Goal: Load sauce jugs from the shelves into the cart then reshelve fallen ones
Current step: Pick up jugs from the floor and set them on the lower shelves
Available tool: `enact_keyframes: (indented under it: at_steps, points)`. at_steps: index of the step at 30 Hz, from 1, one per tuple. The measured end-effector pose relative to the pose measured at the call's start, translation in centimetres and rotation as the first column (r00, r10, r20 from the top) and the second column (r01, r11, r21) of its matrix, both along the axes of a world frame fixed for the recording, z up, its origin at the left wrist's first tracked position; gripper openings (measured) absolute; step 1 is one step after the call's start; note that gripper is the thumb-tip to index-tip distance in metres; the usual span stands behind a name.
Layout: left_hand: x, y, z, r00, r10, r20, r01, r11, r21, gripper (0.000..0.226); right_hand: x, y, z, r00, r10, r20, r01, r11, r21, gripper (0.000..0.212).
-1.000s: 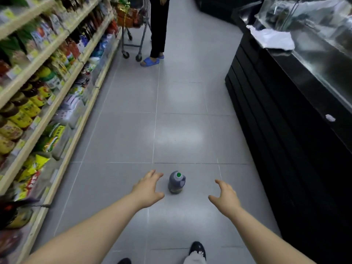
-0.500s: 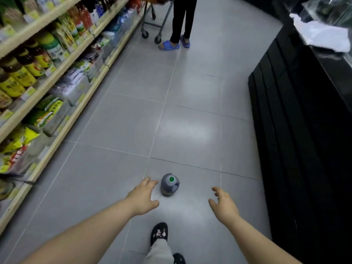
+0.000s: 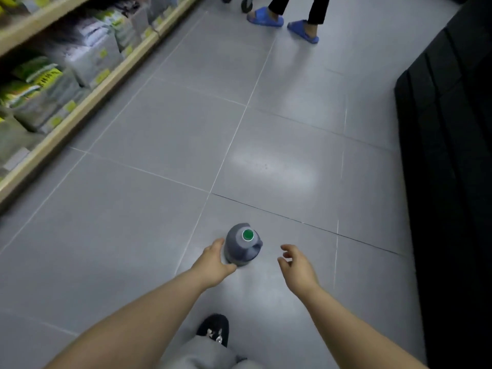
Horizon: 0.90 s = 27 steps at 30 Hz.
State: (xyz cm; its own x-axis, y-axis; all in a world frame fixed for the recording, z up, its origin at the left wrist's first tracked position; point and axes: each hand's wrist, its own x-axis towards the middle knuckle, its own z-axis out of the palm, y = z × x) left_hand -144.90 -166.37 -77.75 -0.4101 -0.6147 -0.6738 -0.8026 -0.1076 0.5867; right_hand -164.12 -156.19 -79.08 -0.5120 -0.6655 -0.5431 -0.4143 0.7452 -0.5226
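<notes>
A dark sauce jug (image 3: pixel 241 247) with a green cap stands upright on the grey tiled floor in the aisle. My left hand (image 3: pixel 214 262) reaches the jug's left side, its fingers and thumb spread against the jug's wall. My right hand (image 3: pixel 295 266) hovers a short way to the jug's right, fingers loosely curled and holding nothing, with a gap between it and the jug.
Low shelves (image 3: pixel 80 102) with bagged goods run along the left. A black counter (image 3: pixel 447 161) lines the right side. Another person in blue slippers (image 3: pixel 266 18) stands ahead by a cart wheel (image 3: pixel 246 4). My black shoe (image 3: pixel 214 328) is below the jug.
I have bent lower and nearer to the jug. My left hand moved from beside the jug to touch its left side; my right hand came closer on the right.
</notes>
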Motion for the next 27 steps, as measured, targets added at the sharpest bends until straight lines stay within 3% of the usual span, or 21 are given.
enact_keyframes:
  at_steps: [4, 9, 11, 14, 18, 22, 27]
  points:
    - [-1.5, -0.2, -7.1, 0.979, 0.163, -0.123, -0.165, 0.986, -0.007, 0.069, -0.8, -1.1, -7.7, 1.0, -0.001, 0.001, 0.001, 0.999, -0.041, 0.035]
    - [-3.5, -0.8, -13.9, 0.953, 0.207, -0.223, -0.213, 0.977, -0.005, 0.117, -1.5, -2.3, -13.8, 0.998, 0.028, 0.048, -0.021, 0.989, -0.146, 0.038]
    - [-4.2, -1.3, -15.5, 0.955, 0.193, -0.224, -0.205, 0.978, -0.034, 0.123, -1.8, -2.9, -15.1, 0.994, 0.059, 0.095, -0.042, 0.984, -0.172, 0.041]
    - [-4.5, -1.8, -16.8, 0.948, 0.175, -0.267, -0.201, 0.977, -0.075, 0.123, -1.6, -3.8, -16.4, 0.981, 0.12, 0.152, -0.089, 0.977, -0.195, 0.036]
    - [-4.6, -1.4, -17.6, 0.915, 0.271, -0.298, -0.302, 0.951, -0.061, 0.109, -0.7, -4.0, -17.5, 0.979, 0.035, 0.199, 0.019, 0.965, -0.261, 0.012]
    - [-4.1, -1.8, -17.2, 0.92, 0.272, -0.284, -0.296, 0.954, -0.047, 0.098, 0.5, -3.0, -17.7, 0.993, 0.006, 0.116, 0.031, 0.949, -0.313, 0.006]
    - [-3.6, -2.1, -13.8, 0.889, 0.364, -0.278, -0.347, 0.931, 0.111, 0.087, 0.3, -3.3, -14.1, 0.987, 0.136, -0.083, -0.153, 0.951, -0.268, 0.018]
